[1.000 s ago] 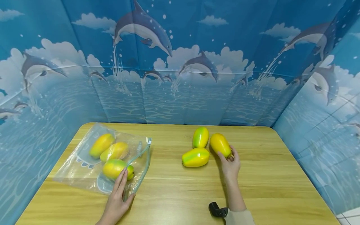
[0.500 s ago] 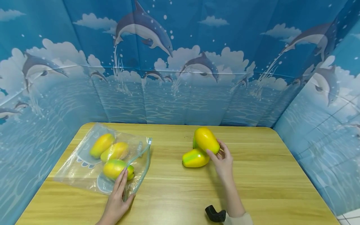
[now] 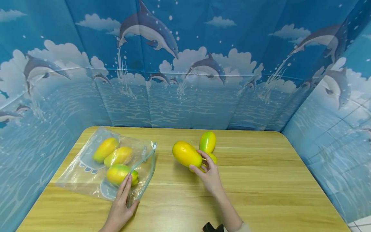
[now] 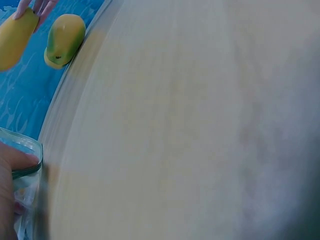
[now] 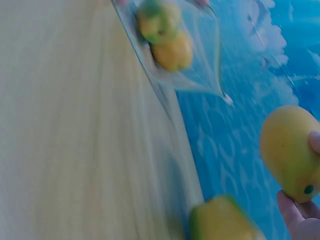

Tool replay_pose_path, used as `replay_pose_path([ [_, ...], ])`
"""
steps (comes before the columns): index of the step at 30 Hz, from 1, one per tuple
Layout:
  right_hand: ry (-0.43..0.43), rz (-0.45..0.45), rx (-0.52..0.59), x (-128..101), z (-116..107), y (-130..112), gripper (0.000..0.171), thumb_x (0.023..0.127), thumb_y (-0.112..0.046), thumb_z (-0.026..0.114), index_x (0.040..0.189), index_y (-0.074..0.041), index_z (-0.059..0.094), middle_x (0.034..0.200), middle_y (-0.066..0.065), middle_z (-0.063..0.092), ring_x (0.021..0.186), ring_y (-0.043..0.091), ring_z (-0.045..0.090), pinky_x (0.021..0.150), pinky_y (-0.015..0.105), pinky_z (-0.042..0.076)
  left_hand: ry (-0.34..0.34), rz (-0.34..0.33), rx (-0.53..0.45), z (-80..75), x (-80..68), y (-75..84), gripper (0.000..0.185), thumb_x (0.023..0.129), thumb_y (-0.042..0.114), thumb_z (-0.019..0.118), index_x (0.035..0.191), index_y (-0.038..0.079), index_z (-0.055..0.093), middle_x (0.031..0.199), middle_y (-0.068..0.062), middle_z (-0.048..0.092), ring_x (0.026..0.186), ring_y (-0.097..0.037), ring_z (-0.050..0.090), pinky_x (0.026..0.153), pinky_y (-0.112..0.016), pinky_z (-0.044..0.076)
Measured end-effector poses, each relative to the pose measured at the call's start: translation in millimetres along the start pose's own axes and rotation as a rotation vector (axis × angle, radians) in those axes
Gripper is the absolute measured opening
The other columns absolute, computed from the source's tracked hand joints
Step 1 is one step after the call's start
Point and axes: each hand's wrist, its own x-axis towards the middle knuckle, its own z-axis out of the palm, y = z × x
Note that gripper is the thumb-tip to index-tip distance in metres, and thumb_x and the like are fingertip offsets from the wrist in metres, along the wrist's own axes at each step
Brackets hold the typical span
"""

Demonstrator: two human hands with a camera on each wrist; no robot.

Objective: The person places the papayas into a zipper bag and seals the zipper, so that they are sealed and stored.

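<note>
My right hand grips a yellow papaya by its right end, above the table; in the right wrist view the fingers hold this papaya around its dark-tipped end. Two more papayas lie close by: a green-striped papaya behind, and another papaya mostly hidden by the hand. At left, my left hand holds the mouth of a clear zip bag, its thumb at the rim in the left wrist view. Inside lie three papayas.
A wooden table bears everything. Dolphin-printed curtains stand behind it and at both sides. A black device shows by my right forearm at the bottom edge. The bag's slider sits at its upper right corner.
My right hand has lifted the papaya from the right of the group and carried it left, over the other two, towards the bag. My left hand and the bag have stayed put.
</note>
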Motion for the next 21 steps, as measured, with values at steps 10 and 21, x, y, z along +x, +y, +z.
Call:
replay_pose_path([
  [10, -0.180, -0.034, -0.055, -18.2, 34.4, -16.0, 0.056, 0.080, -0.003, 0.065, 0.130, 0.002, 0.041, 0.129, 0.017, 0.044, 0.109, 0.033, 0.047, 0.094, 0.045, 0.042, 0.014, 0.022, 0.040, -0.5, 1.2, 1.3, 0.100, 0.049, -0.009, 0.076, 0.137, -0.010, 0.027, 0.143, -0.022, 0.025, 0.129, -0.003, 0.022, 0.088, -0.002, 0.033],
  [21, -0.315, -0.060, -0.137, -18.5, 64.3, 9.7, 0.053, 0.084, -0.005, 0.062, 0.131, -0.001, 0.040, 0.128, 0.020, 0.042, 0.114, 0.034, 0.044, 0.093, 0.046, 0.043, 0.026, 0.026, 0.053, 0.3, 1.0, 0.6, 0.101, 0.048, -0.010, 0.077, 0.137, -0.010, 0.028, 0.143, -0.022, 0.026, 0.131, -0.004, 0.021, 0.092, -0.003, 0.030],
])
